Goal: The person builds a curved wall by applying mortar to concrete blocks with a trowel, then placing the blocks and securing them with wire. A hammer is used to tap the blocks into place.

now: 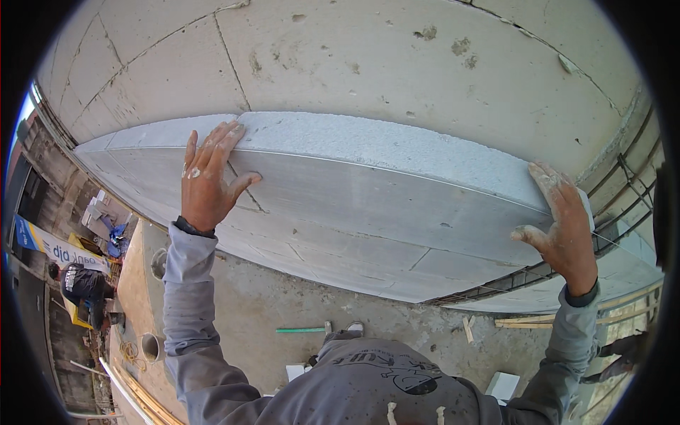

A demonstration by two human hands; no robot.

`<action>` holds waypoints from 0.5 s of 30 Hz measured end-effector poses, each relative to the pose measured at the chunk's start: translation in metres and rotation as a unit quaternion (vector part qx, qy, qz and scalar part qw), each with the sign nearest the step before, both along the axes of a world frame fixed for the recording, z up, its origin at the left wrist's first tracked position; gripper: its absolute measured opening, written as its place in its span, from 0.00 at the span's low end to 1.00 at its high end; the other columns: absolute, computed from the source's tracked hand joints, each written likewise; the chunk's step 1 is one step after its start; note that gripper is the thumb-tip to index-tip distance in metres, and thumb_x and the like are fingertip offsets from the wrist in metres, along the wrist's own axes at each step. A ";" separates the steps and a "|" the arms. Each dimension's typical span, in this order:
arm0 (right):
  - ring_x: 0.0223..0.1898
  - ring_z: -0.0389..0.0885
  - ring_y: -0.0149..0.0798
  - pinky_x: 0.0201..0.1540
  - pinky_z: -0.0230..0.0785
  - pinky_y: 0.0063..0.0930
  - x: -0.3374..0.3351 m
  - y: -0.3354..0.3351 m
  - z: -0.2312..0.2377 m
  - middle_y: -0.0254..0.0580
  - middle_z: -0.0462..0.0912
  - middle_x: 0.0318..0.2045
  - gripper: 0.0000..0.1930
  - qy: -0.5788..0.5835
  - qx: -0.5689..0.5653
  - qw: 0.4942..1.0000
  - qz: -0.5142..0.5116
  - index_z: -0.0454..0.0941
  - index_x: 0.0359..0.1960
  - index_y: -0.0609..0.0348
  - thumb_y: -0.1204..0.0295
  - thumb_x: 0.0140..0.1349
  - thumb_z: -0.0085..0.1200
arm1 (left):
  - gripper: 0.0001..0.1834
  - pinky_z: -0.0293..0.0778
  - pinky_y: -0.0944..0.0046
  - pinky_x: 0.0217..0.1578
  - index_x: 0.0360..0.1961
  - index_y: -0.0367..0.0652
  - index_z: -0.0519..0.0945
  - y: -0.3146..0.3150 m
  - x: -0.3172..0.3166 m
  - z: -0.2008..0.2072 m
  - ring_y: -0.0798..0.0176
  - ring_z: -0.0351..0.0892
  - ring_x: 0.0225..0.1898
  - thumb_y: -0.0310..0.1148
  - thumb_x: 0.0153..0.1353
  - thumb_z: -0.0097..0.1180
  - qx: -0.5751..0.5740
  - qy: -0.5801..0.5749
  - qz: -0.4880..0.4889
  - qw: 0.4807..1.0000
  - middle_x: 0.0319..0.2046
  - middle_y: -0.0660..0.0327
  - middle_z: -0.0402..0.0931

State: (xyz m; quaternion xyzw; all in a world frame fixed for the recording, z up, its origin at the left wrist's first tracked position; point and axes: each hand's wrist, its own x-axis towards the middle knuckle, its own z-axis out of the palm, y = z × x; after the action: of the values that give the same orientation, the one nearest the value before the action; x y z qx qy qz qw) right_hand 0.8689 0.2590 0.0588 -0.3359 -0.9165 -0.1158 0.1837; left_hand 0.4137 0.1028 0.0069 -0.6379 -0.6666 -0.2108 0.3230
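A long light-grey building block (382, 191) lies as the top course of a block wall, its rough upper face pale and grainy. My left hand (207, 177) rests flat on the block's left end, fingers spread over its top edge. Over at the block's right end, my right hand (563, 223) presses against the face, fingers up and thumb out. Both hands are smeared with white mortar, and neither holds anything. A thin taut string runs along the block's upper front edge.
Behind the block rises a wall of larger grey blocks (368, 64). Below lies a concrete floor (276, 304) with a green-handled tool (301, 330), wood scraps and white block offcuts (503, 386). Rebar mesh (623, 205) stands at right. Another person (83, 283) crouches far below left.
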 end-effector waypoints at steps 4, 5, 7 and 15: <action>0.64 0.60 0.49 0.67 0.52 0.41 -0.010 -0.004 -0.027 0.51 0.63 0.62 0.47 -0.010 0.052 0.995 -0.088 0.62 0.61 0.61 0.67 0.34 0.72 | 0.42 0.49 0.46 0.65 0.57 0.44 0.69 0.006 0.001 -0.009 0.55 0.66 0.60 0.43 0.38 0.71 0.013 -0.009 -0.019 1.000 0.56 0.58 0.71; 0.64 0.62 0.49 0.66 0.53 0.41 -0.012 -0.006 -0.026 0.51 0.65 0.61 0.46 -0.003 0.052 0.995 -0.090 0.64 0.60 0.62 0.68 0.33 0.71 | 0.42 0.49 0.46 0.65 0.56 0.44 0.70 0.006 0.000 -0.009 0.56 0.66 0.60 0.43 0.37 0.71 0.024 0.006 -0.011 1.000 0.55 0.58 0.72; 0.63 0.62 0.50 0.66 0.54 0.40 -0.014 -0.007 -0.026 0.52 0.66 0.61 0.46 -0.007 0.045 0.993 -0.110 0.64 0.60 0.62 0.68 0.33 0.71 | 0.42 0.50 0.45 0.65 0.56 0.44 0.70 0.010 -0.004 -0.013 0.56 0.67 0.60 0.43 0.36 0.71 0.035 0.011 -0.032 0.999 0.55 0.59 0.72; 0.61 0.66 0.50 0.64 0.59 0.40 -0.010 -0.011 -0.027 0.53 0.67 0.59 0.44 0.029 0.045 0.994 -0.096 0.66 0.58 0.63 0.67 0.33 0.71 | 0.41 0.47 0.45 0.67 0.52 0.41 0.72 0.011 -0.017 -0.005 0.53 0.69 0.57 0.44 0.33 0.71 0.012 0.066 -0.017 0.998 0.51 0.57 0.74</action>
State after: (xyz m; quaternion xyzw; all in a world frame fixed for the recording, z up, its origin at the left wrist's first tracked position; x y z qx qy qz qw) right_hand 0.8591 0.2484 0.0314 -0.4173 -0.8682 -0.1641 0.2125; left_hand 0.3968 0.1136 0.0022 -0.6578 -0.6303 -0.1819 0.3699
